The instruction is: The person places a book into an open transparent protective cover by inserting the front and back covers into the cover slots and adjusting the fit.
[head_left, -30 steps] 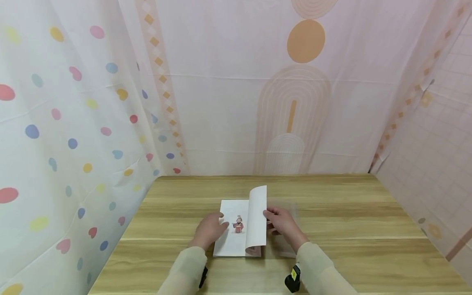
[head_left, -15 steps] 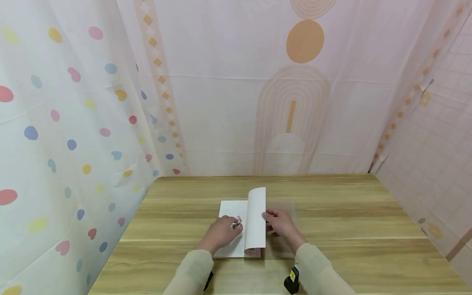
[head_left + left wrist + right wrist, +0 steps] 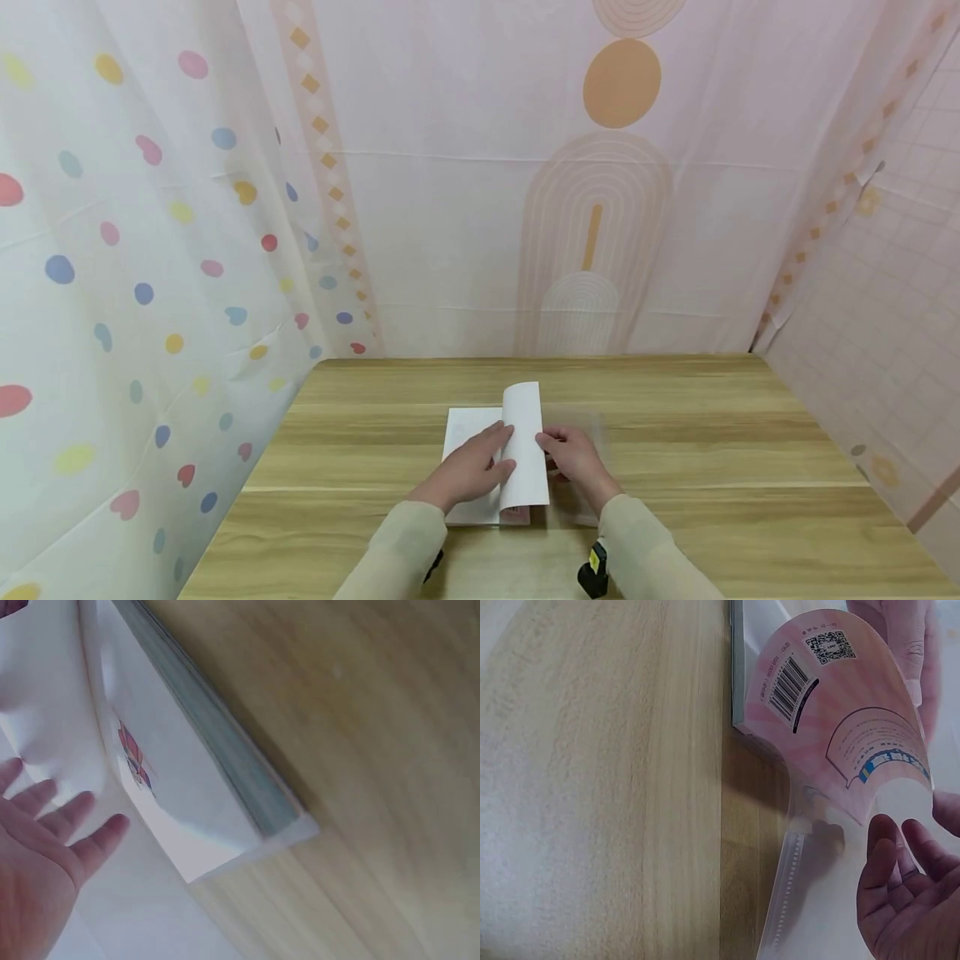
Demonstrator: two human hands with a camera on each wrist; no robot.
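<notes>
An open book (image 3: 471, 422) lies on the wooden table, its raised leaf of cover (image 3: 522, 450) curving upward at the right. That cover is white inside; its pink outer side (image 3: 810, 735) carries a barcode and a QR code. My right hand (image 3: 573, 460) pinches the cover's free edge, thumb on the white side and fingers behind. My left hand (image 3: 468, 468) reaches over the page, fingers extended, tips at the white side of the cover. A small coloured figure (image 3: 133, 761) is printed on the page. A clear plastic sheet (image 3: 784, 900) extends from under the book beneath my right hand.
The wooden tabletop (image 3: 697, 467) surrounds the book. Patterned curtains (image 3: 450, 250) hang behind and on both sides. A black device with a yellow mark (image 3: 592, 571) is strapped at my right wrist.
My left hand has moved right from the page's left edge, across the printed figure, to the raised cover. My right hand keeps its pinch in nearly the same place.
</notes>
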